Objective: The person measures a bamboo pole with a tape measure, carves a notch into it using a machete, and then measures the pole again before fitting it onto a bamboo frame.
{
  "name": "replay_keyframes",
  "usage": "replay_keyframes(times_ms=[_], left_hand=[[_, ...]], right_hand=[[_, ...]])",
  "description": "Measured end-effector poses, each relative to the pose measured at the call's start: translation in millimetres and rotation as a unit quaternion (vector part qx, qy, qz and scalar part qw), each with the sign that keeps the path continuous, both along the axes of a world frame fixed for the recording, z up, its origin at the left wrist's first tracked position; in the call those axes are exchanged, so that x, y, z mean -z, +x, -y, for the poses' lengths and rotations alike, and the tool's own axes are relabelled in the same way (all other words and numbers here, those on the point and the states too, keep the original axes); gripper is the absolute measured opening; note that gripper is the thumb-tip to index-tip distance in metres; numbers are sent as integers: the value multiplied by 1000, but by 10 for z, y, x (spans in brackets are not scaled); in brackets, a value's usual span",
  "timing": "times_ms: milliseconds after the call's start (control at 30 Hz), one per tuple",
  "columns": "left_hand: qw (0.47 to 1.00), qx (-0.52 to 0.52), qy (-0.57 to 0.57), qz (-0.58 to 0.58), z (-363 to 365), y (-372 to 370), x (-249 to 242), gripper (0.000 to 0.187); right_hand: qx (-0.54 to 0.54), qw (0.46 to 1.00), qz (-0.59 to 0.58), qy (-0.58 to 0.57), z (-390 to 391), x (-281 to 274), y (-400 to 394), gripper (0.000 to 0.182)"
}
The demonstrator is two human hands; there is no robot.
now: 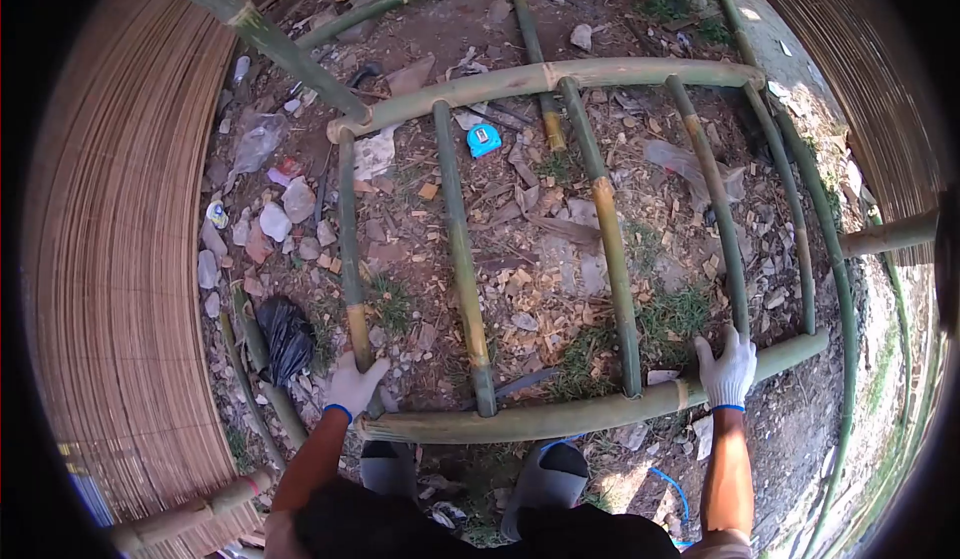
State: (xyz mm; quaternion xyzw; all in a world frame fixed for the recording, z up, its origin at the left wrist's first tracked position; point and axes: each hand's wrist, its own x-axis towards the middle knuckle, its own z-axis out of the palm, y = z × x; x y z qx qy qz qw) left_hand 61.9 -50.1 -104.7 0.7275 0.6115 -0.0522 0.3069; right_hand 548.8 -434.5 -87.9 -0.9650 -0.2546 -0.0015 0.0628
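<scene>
A green bamboo frame spans the view, with a thick near pole (540, 418), a far pole (480, 86) and several thinner bars joining them. My left hand (355, 383), in a white glove with a blue cuff, is closed round the lower end of the leftmost bar (349, 249), beside the near pole's left end. My right hand (727, 367), gloved the same way, grips the near pole toward its right side, where another bar (715, 199) meets it; its thumb points up. The fingertips of both hands are partly hidden.
A blue tape measure (483, 140) lies on the ground near the far pole. Slatted bamboo screens (130, 259) stand on both sides. A black plastic bag (285, 339), stones, wood chips and loose poles lie around. My feet (548, 479) are just behind the near pole.
</scene>
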Motion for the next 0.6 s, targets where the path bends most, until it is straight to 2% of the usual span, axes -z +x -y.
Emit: replay_keyframes(times_ms=[33, 67, 100, 133, 200, 233, 267, 333, 467, 600], left_hand=[[999, -26, -33, -24, -2, 66, 46, 76], [995, -55, -63, -49, -39, 35, 80, 78], [996, -37, -51, -60, -63, -170, 358, 78], [996, -44, -67, -37, -20, -106, 245, 76], [998, -60, -27, -7, 54, -147, 327, 70], [997, -68, -26, -9, 93, -148, 362, 70], [995, -100, -3, -4, 130, -134, 401, 65], [990, -137, 17, 7, 205, -97, 442, 60], [984, -158, 64, 58, 198, -47, 458, 49], [980, -178, 59, 64, -60, -8, 417, 45]], right_hand=[[7, 998, -2, 58, -28, 159, 28, 58], [20, 997, 64, 31, -56, 253, 54, 58], [52, 995, 81, 19, -25, 317, 158, 59], [86, 991, 98, 6, 23, 363, 288, 59], [90, 981, 164, -43, 30, 195, 386, 58], [122, 980, 145, -54, 83, 185, 459, 57], [113, 990, 79, 22, 220, 336, 585, 57], [133, 978, -158, 39, 198, 288, 679, 60], [146, 983, -94, 57, 161, 520, 729, 63], [158, 981, -105, 38, -239, 351, 686, 63]])
